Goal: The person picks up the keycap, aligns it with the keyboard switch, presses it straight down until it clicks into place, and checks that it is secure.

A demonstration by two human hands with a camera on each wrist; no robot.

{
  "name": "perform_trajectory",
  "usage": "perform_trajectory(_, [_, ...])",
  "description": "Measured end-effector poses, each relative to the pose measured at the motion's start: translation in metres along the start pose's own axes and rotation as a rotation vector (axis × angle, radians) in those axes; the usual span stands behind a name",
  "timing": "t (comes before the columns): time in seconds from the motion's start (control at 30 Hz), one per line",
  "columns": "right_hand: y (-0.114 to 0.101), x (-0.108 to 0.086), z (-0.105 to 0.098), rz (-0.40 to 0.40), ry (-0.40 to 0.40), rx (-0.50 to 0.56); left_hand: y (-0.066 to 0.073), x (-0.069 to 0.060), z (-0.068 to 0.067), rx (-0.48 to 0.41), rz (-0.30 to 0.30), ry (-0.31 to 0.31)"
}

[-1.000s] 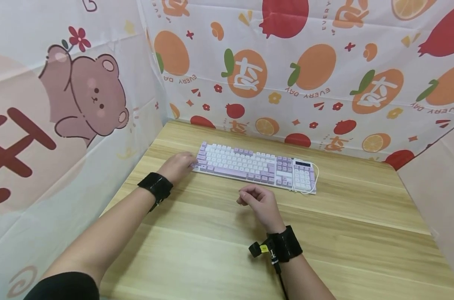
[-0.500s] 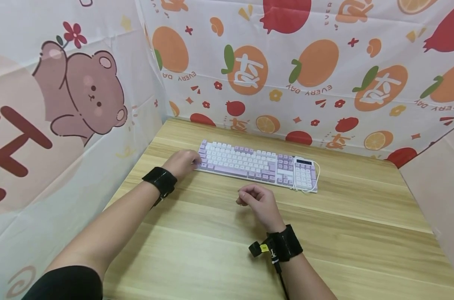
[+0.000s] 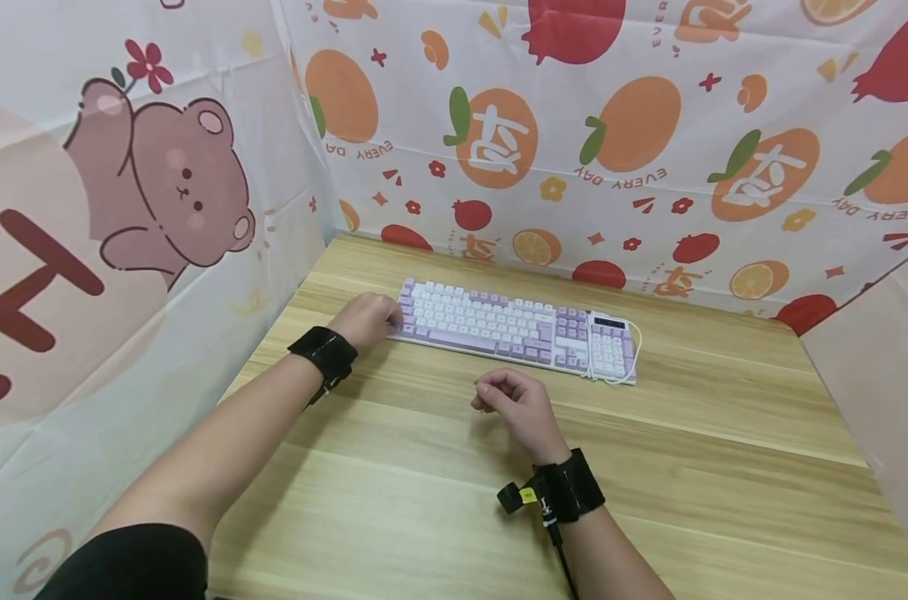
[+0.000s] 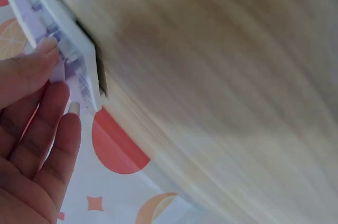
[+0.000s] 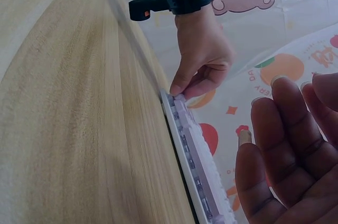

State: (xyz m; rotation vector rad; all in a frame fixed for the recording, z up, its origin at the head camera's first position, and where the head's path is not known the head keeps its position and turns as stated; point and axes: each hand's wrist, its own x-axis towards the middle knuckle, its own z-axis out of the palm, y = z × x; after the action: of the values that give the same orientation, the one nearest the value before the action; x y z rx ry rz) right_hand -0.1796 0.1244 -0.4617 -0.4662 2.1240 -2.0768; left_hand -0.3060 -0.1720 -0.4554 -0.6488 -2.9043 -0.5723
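Note:
A white and lilac keyboard (image 3: 491, 323) lies flat on the table. At its near left corner my left hand (image 3: 367, 320) has its thumb and fingers around a lilac keycap (image 4: 57, 72), seen in the left wrist view. The right wrist view also shows the left hand (image 5: 203, 57) at that corner, fingers curled and thumb on the key. Whether the keycap is seated or lifted, I cannot tell. My right hand (image 3: 521, 410) hovers in front of the keyboard with loosely bent fingers and nothing in them.
A white cable (image 3: 636, 350) is bundled over the keyboard's right end. The wooden table (image 3: 394, 467) extends toward the body. Printed cloth walls (image 3: 424, 108) stand behind and at the sides. A black wrist camera (image 3: 510, 498) with a cord sits on the right wrist.
My left hand has shifted slightly right and farther over the keyboard's left corner, its fingers more curled. The head view has tilted a little. My right hand has stayed put.

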Motion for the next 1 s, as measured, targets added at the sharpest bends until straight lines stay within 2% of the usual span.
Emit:
perform_trajectory(0.23, [0.002, -0.002, 0.002, 0.005, -0.004, -0.011, 0.0, 0.001, -0.001, 0.098, 0.082, -0.045])
perform_trajectory(0.4, [0.002, -0.003, 0.004, -0.003, -0.018, -0.019, 0.004, -0.003, -0.001, 0.164, 0.111, -0.027])
perform_trajectory(0.53, [0.001, -0.004, 0.006, -0.006, -0.02, -0.02, 0.014, -0.011, 0.002, 0.341, 0.184, 0.002])
perform_trajectory(0.67, [0.001, -0.003, 0.006, 0.0, -0.02, -0.027, 0.027, -0.027, 0.006, 0.458, 0.239, -0.019])
perform_trajectory(0.77, [0.001, -0.002, 0.005, 0.004, -0.017, -0.037, 0.032, -0.036, 0.006, 0.414, 0.217, -0.047])
perform_trajectory(0.93, [0.002, -0.001, 0.005, 0.015, -0.025, -0.046, 0.032, -0.041, 0.006, 0.29, 0.089, -0.113])
perform_trajectory(1.0, [0.002, -0.001, 0.006, 0.022, -0.03, -0.047, 0.03, -0.043, 0.006, 0.255, 0.059, -0.133])
